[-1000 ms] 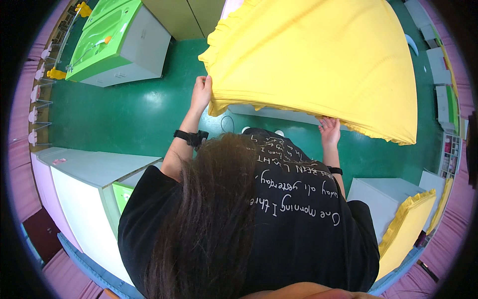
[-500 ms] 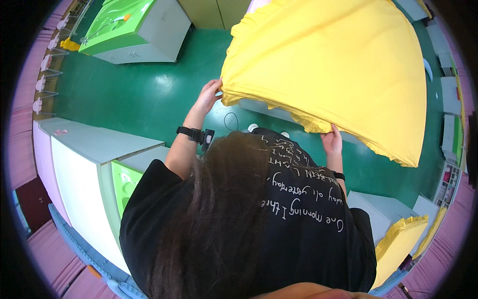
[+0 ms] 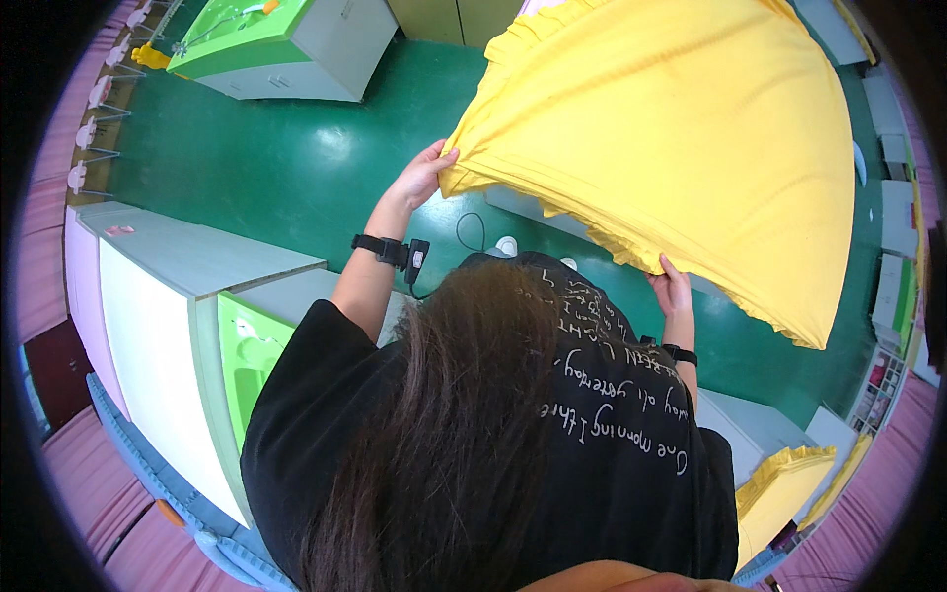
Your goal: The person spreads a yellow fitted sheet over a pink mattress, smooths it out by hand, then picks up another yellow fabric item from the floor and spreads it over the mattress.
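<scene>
A large yellow cloth (image 3: 671, 148) with a ruffled edge lies spread in front of me, over a pale-sided piece of furniture that it mostly hides. My left hand (image 3: 420, 178) is closed on the cloth's near left corner, thumb on top, and pulls it into a point. Farther right, my right hand (image 3: 673, 288) pinches the ruffled near edge between thumb and fingers. Between my hands that edge hangs in gathered folds. On my left wrist sits a black strap with a small device (image 3: 414, 260); a black band (image 3: 681, 353) circles the right wrist.
A play sink cabinet with a green top (image 3: 237, 39) stands at the far left. White cabinets (image 3: 148, 286) and a green basin unit (image 3: 247, 340) flank me on the left. At lower right is another yellow ruffled cloth (image 3: 789, 493). A thin cable (image 3: 472, 232) loops before me.
My left hand has drawn the corner outward to the left, so the cloth's left edge slants more. The right hand has shifted slightly right and nearer with the edge. The view has also shifted a little.
</scene>
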`<action>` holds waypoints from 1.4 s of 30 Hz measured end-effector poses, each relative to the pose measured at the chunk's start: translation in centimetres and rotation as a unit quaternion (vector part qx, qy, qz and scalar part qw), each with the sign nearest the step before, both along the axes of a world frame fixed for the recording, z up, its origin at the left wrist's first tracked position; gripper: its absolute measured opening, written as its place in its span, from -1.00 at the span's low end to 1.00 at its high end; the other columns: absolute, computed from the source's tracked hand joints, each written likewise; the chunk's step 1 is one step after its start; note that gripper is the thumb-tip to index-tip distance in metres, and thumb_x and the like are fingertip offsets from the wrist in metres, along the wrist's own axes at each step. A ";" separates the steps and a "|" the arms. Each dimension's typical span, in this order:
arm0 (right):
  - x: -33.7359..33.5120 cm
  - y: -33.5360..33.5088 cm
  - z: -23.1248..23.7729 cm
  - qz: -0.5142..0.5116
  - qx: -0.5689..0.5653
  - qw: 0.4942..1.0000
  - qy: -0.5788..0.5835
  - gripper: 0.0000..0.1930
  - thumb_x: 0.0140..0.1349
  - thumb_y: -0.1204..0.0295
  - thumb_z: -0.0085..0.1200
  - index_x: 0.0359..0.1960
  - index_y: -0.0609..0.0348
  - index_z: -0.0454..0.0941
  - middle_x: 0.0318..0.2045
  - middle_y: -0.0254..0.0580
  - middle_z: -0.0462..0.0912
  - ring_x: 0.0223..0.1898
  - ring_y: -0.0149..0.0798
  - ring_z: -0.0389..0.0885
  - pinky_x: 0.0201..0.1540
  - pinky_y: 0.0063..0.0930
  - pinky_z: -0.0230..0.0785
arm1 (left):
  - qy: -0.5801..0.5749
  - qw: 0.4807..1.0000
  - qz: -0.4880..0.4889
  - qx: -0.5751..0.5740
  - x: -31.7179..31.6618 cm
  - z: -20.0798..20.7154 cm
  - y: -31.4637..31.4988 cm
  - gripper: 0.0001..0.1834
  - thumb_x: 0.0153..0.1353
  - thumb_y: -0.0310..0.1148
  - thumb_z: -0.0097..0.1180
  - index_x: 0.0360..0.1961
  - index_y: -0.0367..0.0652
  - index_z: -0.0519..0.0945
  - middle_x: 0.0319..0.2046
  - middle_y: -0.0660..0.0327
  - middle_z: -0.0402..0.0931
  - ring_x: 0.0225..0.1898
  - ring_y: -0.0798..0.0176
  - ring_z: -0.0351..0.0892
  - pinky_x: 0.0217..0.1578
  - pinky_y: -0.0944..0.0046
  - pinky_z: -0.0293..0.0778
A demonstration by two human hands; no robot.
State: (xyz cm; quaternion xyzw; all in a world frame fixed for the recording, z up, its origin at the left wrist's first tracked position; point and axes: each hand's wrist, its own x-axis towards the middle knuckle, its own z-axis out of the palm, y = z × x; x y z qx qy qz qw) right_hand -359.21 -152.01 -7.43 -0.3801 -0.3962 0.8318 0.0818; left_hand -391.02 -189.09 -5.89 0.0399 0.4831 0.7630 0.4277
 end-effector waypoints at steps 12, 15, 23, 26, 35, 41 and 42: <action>1.1 0.3 -0.4 0.063 0.036 0.997 -0.031 -0.71 0.19 0.42 -0.03 -0.05 0.19 0.32 -0.16 -0.19 0.48 -0.17 -0.26 0.46 -0.19 -0.31 0.32 | -0.103 0.981 0.144 0.082 2.6 -3.0 0.6 -0.83 0.17 -0.46 -0.04 -0.21 -0.22 0.35 -0.13 0.13 0.41 -0.07 0.21 0.41 0.01 0.23 0.32; 1.3 1.5 -2.8 0.071 0.079 0.992 -0.064 -0.82 0.17 0.35 0.02 -0.29 0.19 0.43 -0.43 -0.28 0.52 -0.43 -0.38 0.46 -0.32 -0.42 0.34 | -0.024 0.994 0.103 0.005 2.0 -5.1 0.2 -0.83 0.16 -0.50 -0.05 -0.21 -0.23 0.34 -0.15 0.14 0.41 -0.10 0.23 0.42 -0.02 0.25 0.33; -0.2 2.7 -4.3 0.113 0.303 0.917 -0.235 -0.65 0.07 0.13 0.13 -0.58 0.18 0.44 -0.67 -0.35 0.43 -0.63 -0.47 0.33 -0.52 -0.55 0.24 | -0.036 0.992 0.120 0.031 2.8 -3.6 0.6 -0.75 0.13 -0.51 -0.02 -0.15 -0.25 0.31 -0.22 0.12 0.47 -0.15 0.25 0.46 -0.07 0.30 0.35; -0.6 3.0 -4.8 0.142 0.334 0.893 -0.266 -0.61 0.07 0.08 0.11 -0.62 0.17 0.44 -0.69 -0.36 0.42 -0.64 -0.47 0.32 -0.54 -0.57 0.20 | -0.056 0.988 0.139 0.044 2.8 -4.0 0.7 -0.74 0.13 -0.51 -0.03 -0.13 -0.24 0.30 -0.23 0.12 0.47 -0.16 0.24 0.46 -0.08 0.29 0.36; -1.3 2.2 -3.6 0.099 0.246 0.936 -0.233 -0.60 0.07 0.09 0.12 -0.65 0.15 0.36 -0.74 -0.31 0.37 -0.67 -0.40 0.35 -0.56 -0.52 0.25 | -0.036 0.970 0.210 -0.119 0.1 -7.0 3.7 -0.79 0.12 -0.51 -0.07 -0.18 -0.21 0.35 -0.30 0.14 0.46 -0.24 0.23 0.45 -0.16 0.25 0.39; 0.8 2.4 -4.8 0.049 0.130 0.978 -0.155 -0.76 0.16 0.27 0.02 -0.51 0.13 0.32 -0.72 -0.33 0.37 -0.68 -0.37 0.37 -0.57 -0.41 0.35 | 0.241 0.912 0.102 -0.317 -3.2 -8.6 1.7 -0.74 0.04 -0.43 0.03 -0.20 -0.23 0.40 -0.31 0.19 0.45 -0.27 0.29 0.40 -0.21 0.35 0.33; 1.1 2.1 -4.2 0.036 0.094 0.982 -0.157 -0.77 0.16 0.27 0.02 -0.50 0.12 0.31 -0.69 -0.32 0.39 -0.67 -0.37 0.39 -0.57 -0.39 0.37 | 0.256 0.906 0.127 -0.312 -3.9 -8.1 1.4 -0.72 0.02 -0.42 0.05 -0.20 -0.22 0.41 -0.31 0.19 0.43 -0.26 0.30 0.39 -0.21 0.37 0.32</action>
